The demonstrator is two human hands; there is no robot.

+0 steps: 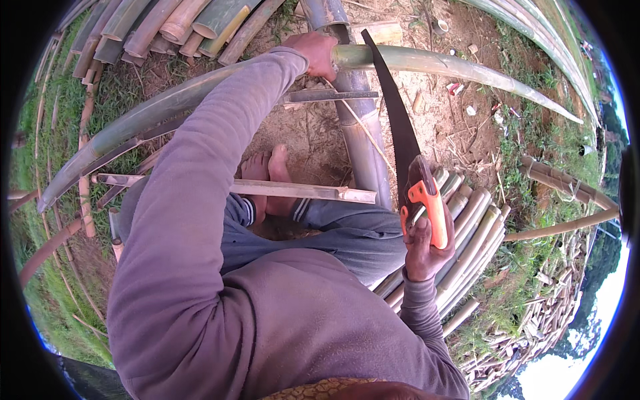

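A long green bamboo pole [460,67] runs crosswise in front of me, from the left side to the far right. My left hand [317,55] is closed round it near its middle. In my right hand [428,250] is a handsaw [395,107], held by its orange handle with the dark blade pointing away from me. The blade's far end crosses the pole just right of my left hand; I cannot tell whether its teeth touch. Beneath the pole lies a thick bamboo log [363,143], stretching away from me.
Cut bamboo lengths [200,27] are stacked at the far left, and another bundle [470,243] lies by my right arm. A split bamboo strip [300,190] crosses over my lower legs, near my bare feet [270,170]. Offcuts [533,320] are heaped at the lower right.
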